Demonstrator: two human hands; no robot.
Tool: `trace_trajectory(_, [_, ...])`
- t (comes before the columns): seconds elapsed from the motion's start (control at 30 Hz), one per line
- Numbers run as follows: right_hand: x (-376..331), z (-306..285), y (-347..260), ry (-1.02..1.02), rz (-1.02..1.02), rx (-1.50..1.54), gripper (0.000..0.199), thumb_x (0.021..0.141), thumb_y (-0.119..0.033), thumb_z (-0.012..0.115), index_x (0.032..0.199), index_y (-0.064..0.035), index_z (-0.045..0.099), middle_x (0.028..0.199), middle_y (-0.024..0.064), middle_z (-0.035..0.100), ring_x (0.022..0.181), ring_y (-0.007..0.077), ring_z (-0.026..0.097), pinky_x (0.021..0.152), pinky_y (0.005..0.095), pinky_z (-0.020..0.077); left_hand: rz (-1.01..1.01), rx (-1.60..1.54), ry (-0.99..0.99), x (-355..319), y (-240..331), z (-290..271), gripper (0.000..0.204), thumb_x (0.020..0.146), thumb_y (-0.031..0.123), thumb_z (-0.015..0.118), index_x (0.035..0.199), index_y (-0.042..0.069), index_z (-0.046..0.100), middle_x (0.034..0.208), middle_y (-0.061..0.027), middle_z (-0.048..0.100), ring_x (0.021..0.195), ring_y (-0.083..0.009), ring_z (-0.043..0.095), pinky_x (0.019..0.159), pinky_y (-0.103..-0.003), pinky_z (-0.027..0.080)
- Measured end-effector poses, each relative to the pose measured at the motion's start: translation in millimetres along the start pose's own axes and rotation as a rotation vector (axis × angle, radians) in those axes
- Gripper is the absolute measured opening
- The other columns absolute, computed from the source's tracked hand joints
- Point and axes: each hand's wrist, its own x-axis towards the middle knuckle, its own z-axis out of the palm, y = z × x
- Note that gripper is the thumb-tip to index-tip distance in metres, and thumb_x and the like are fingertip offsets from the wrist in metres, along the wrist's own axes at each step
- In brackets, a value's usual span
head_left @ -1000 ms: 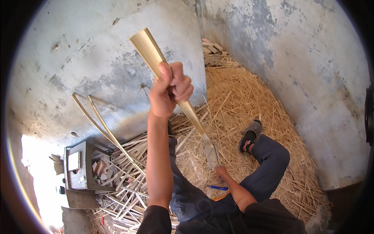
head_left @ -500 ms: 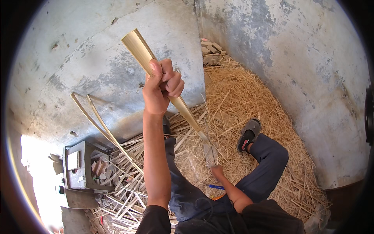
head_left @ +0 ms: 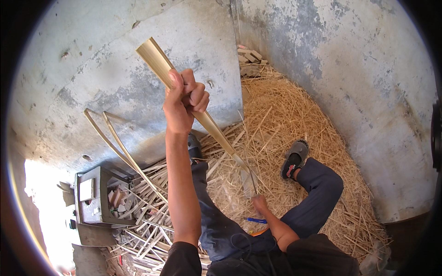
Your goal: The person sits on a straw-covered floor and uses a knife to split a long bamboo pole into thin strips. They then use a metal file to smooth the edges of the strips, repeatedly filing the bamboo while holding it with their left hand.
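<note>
My left hand (head_left: 185, 99) is raised at centre left, its fingers wrapped round a split bamboo strip (head_left: 212, 127). The strip's wide cut end points up and left, and its lower part slants down to the right. Low between my legs, my right hand (head_left: 259, 203) is closed on what looks like a knife (head_left: 253, 181). Only a thin dark blade shows; the fist hides the handle. The lower end of the strip meets the blade. I cannot tell how deep the blade sits in it.
Bamboo shavings (head_left: 285, 108) cover the floor, with loose split strips (head_left: 154, 234) at lower left. Two long bent strips (head_left: 120, 154) lean on the wall (head_left: 115, 60). A grey wooden box (head_left: 90, 195) with scraps stands left. A blue object (head_left: 256, 220) lies by my right wrist.
My left hand and the upper part of the bamboo strip have shifted slightly left and a little down. My right hand stays almost in place, with the blade tilting slightly.
</note>
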Motion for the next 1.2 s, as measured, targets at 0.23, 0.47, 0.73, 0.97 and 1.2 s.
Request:
trace_trajectory(0.23, [18.6, -9.1, 60.7, 0.049, 0.255, -0.088, 0.022, 0.084, -0.013, 0.065, 0.099, 0.0029, 0.067, 0.056, 0.0066, 0.056, 0.045, 0.018, 0.053, 0.043, 0.0383, 0.0423, -0.018, -0.027, -0.018, 2.2, -1.5, 1.2, 0.057, 0.105, 0.064, 0.033, 0.074, 0.017, 0.029, 0.057, 0.0052, 0.02, 0.049, -0.0095, 0.018, 0.046, -0.028, 0.02])
trace_trajectory(0.47, [19.0, -14.8, 55.0, -0.185, 0.476, 0.018, 0.039, 0.085, -0.014, 0.065, 0.121, 0.0008, 0.068, 0.059, 0.0069, 0.057, 0.048, 0.0209, 0.058, 0.05, 0.0408, 0.0519, -0.006, -0.002, 0.024, -1.1, 2.4, -0.1, 0.056, 0.105, 0.064, 0.033, 0.075, 0.017, 0.031, 0.057, 0.0052, 0.018, 0.049, -0.0096, 0.017, 0.047, -0.028, 0.02])
trace_trajectory(0.73, [18.7, -35.5, 35.9, 0.498, 0.198, -0.905, 0.054, 0.092, -0.026, 0.071, 0.138, -0.0021, 0.055, 0.112, 0.021, 0.065, 0.095, 0.0378, 0.07, 0.082, 0.0513, 0.056, 0.036, 0.06, 0.14, -16.1, 8.8, -5.0, 0.055, 0.104, 0.065, 0.036, 0.076, 0.018, 0.032, 0.058, 0.0051, 0.018, 0.051, -0.0097, 0.015, 0.047, -0.028, 0.018])
trace_trajectory(0.97, [29.9, -21.0, 58.7, -0.235, 0.126, -1.112, 0.058, 0.09, -0.023, 0.073, 0.141, -0.0043, 0.054, 0.138, 0.0241, 0.055, 0.126, 0.039, 0.057, 0.102, 0.053, 0.049, 0.051, 0.052, 0.217, -29.4, 16.0, -19.2, 0.055, 0.104, 0.065, 0.037, 0.076, 0.017, 0.032, 0.059, 0.005, 0.018, 0.051, -0.0092, 0.014, 0.048, -0.029, 0.015])
trace_trajectory(1.2, [-2.6, -8.3, 70.7, -0.511, 0.071, -1.326, 0.053, 0.077, -0.025, 0.073, 0.127, -0.0064, 0.07, 0.138, 0.0238, 0.06, 0.121, 0.0359, 0.065, 0.096, 0.0476, 0.0549, 0.08, 0.077, 0.266, -33.2, 20.8, -23.2, 0.054, 0.106, 0.062, 0.037, 0.075, 0.017, 0.032, 0.059, 0.0055, 0.017, 0.052, -0.009, 0.013, 0.049, -0.029, 0.015])
